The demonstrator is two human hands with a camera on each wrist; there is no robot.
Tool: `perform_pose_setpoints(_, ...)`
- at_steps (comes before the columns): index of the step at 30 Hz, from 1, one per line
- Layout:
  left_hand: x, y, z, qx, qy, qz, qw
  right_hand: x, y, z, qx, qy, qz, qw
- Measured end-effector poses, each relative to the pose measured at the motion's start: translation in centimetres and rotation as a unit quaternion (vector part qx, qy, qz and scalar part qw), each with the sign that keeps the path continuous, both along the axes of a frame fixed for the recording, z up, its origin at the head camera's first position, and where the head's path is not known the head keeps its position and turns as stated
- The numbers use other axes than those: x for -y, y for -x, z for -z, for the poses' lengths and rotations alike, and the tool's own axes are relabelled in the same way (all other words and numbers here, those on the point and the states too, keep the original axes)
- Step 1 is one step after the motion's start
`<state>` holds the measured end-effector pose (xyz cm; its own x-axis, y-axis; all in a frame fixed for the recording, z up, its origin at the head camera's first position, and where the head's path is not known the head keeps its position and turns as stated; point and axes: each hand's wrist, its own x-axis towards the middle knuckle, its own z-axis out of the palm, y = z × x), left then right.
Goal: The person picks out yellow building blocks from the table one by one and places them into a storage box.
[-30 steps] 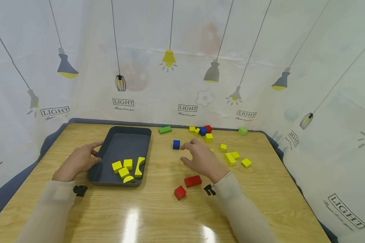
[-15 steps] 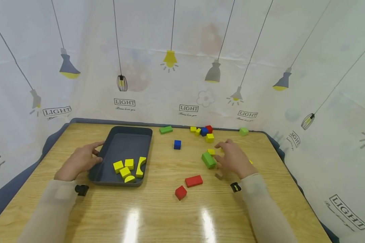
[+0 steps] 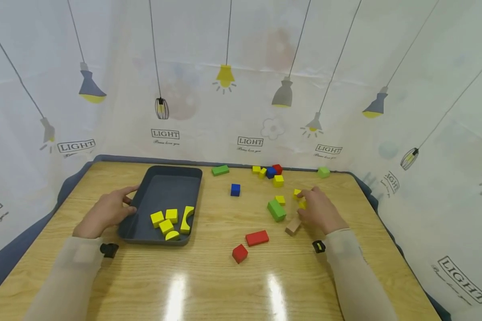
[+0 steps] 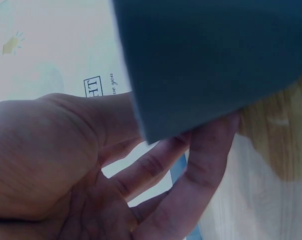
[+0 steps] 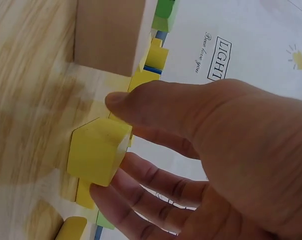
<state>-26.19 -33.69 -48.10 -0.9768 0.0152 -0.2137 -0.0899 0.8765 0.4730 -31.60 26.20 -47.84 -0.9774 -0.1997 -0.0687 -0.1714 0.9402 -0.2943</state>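
Observation:
In the head view the left hand (image 3: 106,212) grips the left side of a dark grey tray (image 3: 148,182); in the left wrist view its thumb and fingers lie around the tray's edge (image 4: 191,75). The tray holds several yellow blocks (image 3: 166,226). The right hand (image 3: 322,211) is at the right-hand yellow blocks (image 3: 302,204), partly covering them. In the right wrist view the thumb and fingers of this hand (image 5: 191,145) stand apart around a yellow block (image 5: 98,152), without a visible pinch. A tan block (image 3: 292,226) lies just left of the right hand.
A green block (image 3: 276,210), a yellow block (image 3: 280,200), a blue cube (image 3: 235,190), a red slab (image 3: 257,238) and a red cube (image 3: 239,253) lie mid-table. Along the back edge are green blocks (image 3: 220,170) (image 3: 323,172) and a cluster with a blue block (image 3: 271,172).
The right hand has moved right, from beside the blue cube to the yellow blocks, uncovering the green and tan blocks. The left hand has stayed on the tray.

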Motion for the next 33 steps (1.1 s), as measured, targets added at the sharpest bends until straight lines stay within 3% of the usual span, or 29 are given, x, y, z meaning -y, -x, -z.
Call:
perform_pose_setpoints(3,0.0,0.1,0.2,0.001,0.001,-0.001,1.0,-0.2,0.2,0.2,0.006,-0.002,0.002,1.0)
perform_pose_setpoints(9,-0.5,-0.7,-1.0,0.001,0.001,0.006,1.0,-0.3,0.3,0.5,0.0,0.0,-0.004,1.0)
perform_pose_setpoints(17,-0.8,-1.2,-1.3,-0.012,0.003,0.015,0.9998,-0.2,0.1,0.1,0.006,-0.006,-0.006,0.9999)
perform_pose_setpoints(33,-0.9,-1.2,-1.5,-0.005,0.0,0.007,1.0,0.0,-0.1,-0.3,0.007,0.006,-0.02,0.9997)
